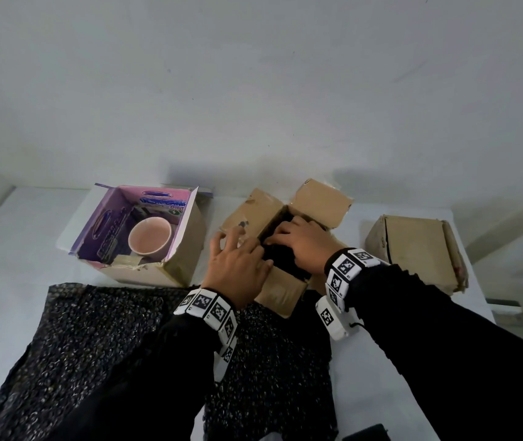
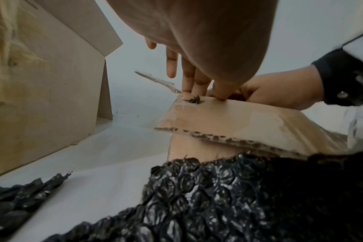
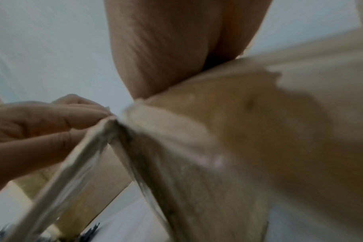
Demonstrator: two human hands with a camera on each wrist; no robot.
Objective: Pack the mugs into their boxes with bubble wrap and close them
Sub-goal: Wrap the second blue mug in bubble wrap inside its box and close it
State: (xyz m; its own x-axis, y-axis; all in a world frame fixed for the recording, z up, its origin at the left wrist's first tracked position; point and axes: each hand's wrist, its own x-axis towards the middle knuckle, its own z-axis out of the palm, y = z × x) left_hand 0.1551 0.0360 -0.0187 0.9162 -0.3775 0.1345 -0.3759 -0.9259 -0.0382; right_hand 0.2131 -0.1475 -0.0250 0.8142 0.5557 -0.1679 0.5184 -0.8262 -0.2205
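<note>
Nearest the person, a sheet of black bubble wrap (image 1: 101, 338) lay spread flat on the white table (image 1: 15, 256), probably kept close so more could be pulled as each mug was packed. Both black sleeves crossed over it toward the middle box (image 1: 281, 289), which stood just beyond the sheet's far edge with its flaps folded outward to leave the mouth free.

The left hand (image 1: 238, 265) rested over the near left flap, its fingers straight and spread, their tips pressing on the cardboard at the box's edge; this looked like a way to steady the box and hold the flap down. The right hand (image 1: 301, 246) reached into the opening, fingers bent down onto a dark bundle (image 1: 285, 264) of wrap inside, seemingly pushing it in. Whether it actually gripped the bundle I cannot tell, and no mug showed in that box; presumably it sat inside the wrap.

Farther left, a pink mug (image 1: 149, 237) stood upright and unwrapped in a purple-lined box (image 1: 187, 246), still open. To the far right, a third box (image 1: 419, 249) sat apart, flaps closed.
</note>
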